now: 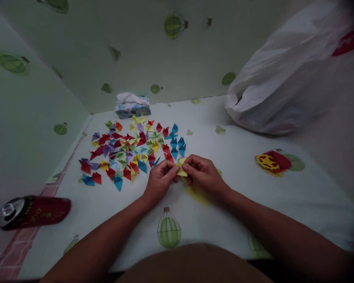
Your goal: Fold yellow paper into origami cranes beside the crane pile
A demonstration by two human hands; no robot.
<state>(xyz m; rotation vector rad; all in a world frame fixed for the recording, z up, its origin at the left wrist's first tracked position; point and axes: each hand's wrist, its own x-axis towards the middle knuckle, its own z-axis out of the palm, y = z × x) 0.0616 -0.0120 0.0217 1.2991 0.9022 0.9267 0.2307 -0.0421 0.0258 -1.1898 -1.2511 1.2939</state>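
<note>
Head view: yellow paper (182,170) is pinched by left hand (161,177) and right hand (205,173), apparently mid-fold; a firm crease seems called for; beyond the left, folded pieces (129,156) are spread.

Held paper (182,171): plain yellow. Loose sheet (198,195): yellow, blurred. Folded paper pieces (142,138): assorted red, dark and light blue, yellow, pale green, purple and orange. Table (224,149): whitish, printed with green striped balloons. Wall (135,47): dull pale green, bearing the same balloon motif. Edge strip (17,253): pink, crossed by white lines. Drink can (44,211): dark red, black towards the silvery top, yellow characters. Tissue box (132,111): mottled blue; tissue (129,98) white. Bag (277,78): white, red marking. Flat item (279,161): red and yellow, dark red shapes on the yellow.
</note>
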